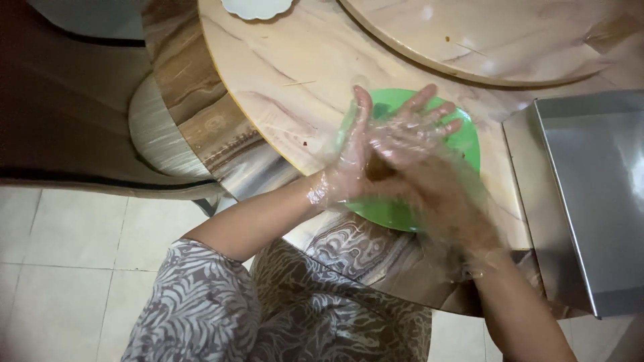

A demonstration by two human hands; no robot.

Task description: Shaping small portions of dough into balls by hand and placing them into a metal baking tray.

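Gloved left hand point(352, 161) and right hand point(416, 144) press flat together, perhaps on dough, above green plate point(402, 211).

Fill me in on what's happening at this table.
A person in clear plastic gloves presses the left hand and the right hand together, palm to palm, with a small brown lump between them. The right hand is blurred. The hands are above a green plate on the marbled round table. A metal tray sits at the table's right edge, a round turntable lies farther back, and part of a white dish shows at the top.
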